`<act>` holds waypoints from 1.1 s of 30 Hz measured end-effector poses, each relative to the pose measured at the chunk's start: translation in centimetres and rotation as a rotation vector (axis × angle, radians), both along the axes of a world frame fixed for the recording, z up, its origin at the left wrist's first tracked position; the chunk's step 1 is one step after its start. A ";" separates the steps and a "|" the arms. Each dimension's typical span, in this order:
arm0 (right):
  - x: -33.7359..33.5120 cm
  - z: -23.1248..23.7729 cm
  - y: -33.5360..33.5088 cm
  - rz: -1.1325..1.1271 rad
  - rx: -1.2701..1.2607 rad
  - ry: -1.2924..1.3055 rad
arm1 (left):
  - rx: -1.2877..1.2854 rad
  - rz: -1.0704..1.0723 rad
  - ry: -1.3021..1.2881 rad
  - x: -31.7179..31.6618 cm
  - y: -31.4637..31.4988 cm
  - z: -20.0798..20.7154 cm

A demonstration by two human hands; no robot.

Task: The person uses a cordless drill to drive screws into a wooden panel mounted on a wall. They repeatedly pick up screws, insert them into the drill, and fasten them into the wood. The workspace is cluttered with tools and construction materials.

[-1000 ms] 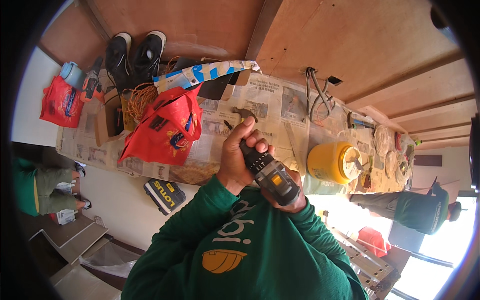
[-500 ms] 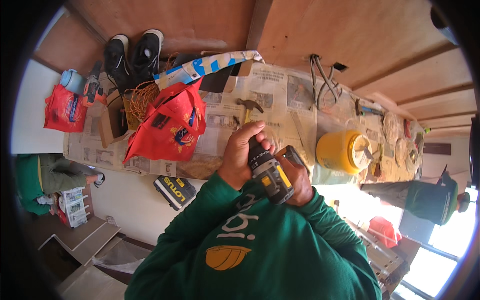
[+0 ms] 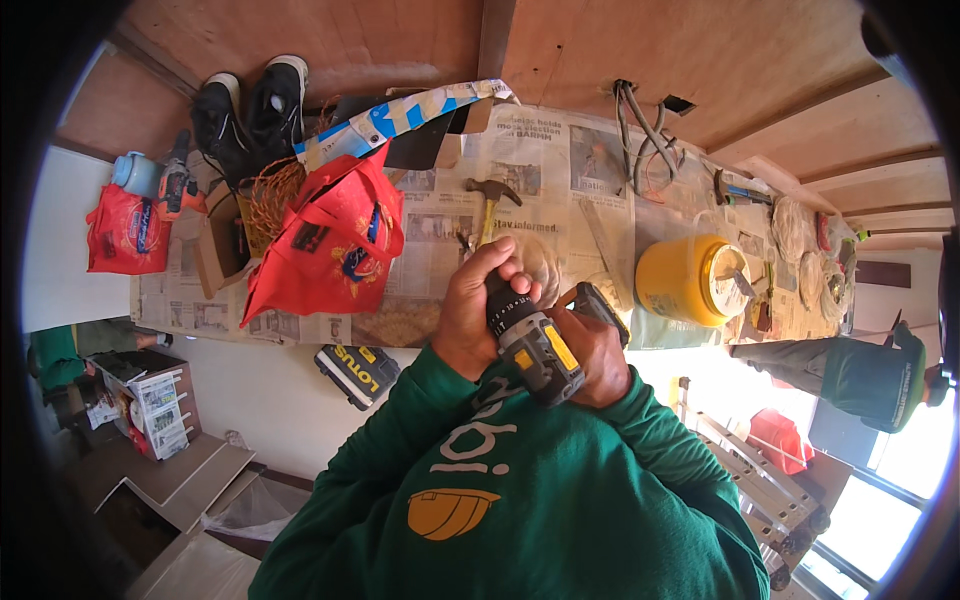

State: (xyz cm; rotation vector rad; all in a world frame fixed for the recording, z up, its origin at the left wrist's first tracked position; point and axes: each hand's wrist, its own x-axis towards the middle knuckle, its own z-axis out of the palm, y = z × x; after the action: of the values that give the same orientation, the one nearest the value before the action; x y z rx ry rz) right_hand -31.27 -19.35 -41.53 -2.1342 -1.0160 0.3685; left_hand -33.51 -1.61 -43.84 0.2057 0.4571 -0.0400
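While its long axis slants from near right to far left, the drill (image 3: 547, 362) points its chuck (image 3: 510, 309) far left, between the hands at the near side of the bench (image 3: 540, 222); the left hand (image 3: 470, 312) wraps the chuck, hiding its tip, and the right hand (image 3: 600, 358) grips the handle, mostly covering it

Harsh window (image 3: 895, 445) glare, lower right

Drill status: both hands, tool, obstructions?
Left grip around front end of grey, black and yellow cordless drill; right grip around its handle. No visible obstruction. Yellow-handled claw hammer beyond, on newspaper-covered table.
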 end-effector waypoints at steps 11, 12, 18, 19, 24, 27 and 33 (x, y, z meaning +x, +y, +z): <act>0.3 0.1 -0.7 0.034 -0.113 -0.105 | 0.089 -0.053 0.218 -0.5 -0.4 -1.7; 0.4 0.0 -0.7 0.034 -0.115 -0.104 | 0.088 -0.048 0.219 -0.4 -0.5 -1.3; 0.9 0.9 -0.6 0.075 -0.160 -0.147 | 0.151 -0.079 0.230 -0.5 -0.4 -2.0; 1.0 1.1 -0.6 0.086 -0.173 -0.167 | 0.141 -0.075 0.242 -0.6 -0.4 -2.0; 0.5 0.5 -0.8 0.053 -0.133 -0.131 | 0.162 -0.084 0.250 -0.4 -0.7 -1.6; 1.0 0.4 -0.8 0.065 -0.106 -0.106 | 0.149 -0.079 0.243 -0.4 -0.7 -1.6; 0.9 0.1 -1.1 0.080 -0.120 -0.094 | 0.118 -0.065 0.223 -0.4 -0.8 -1.6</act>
State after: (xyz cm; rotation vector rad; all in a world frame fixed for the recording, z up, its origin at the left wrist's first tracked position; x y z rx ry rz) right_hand -30.36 -20.48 -41.43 -2.2407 -1.1616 0.3795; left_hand -33.89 -2.46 -45.48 0.3341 0.6754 -0.1007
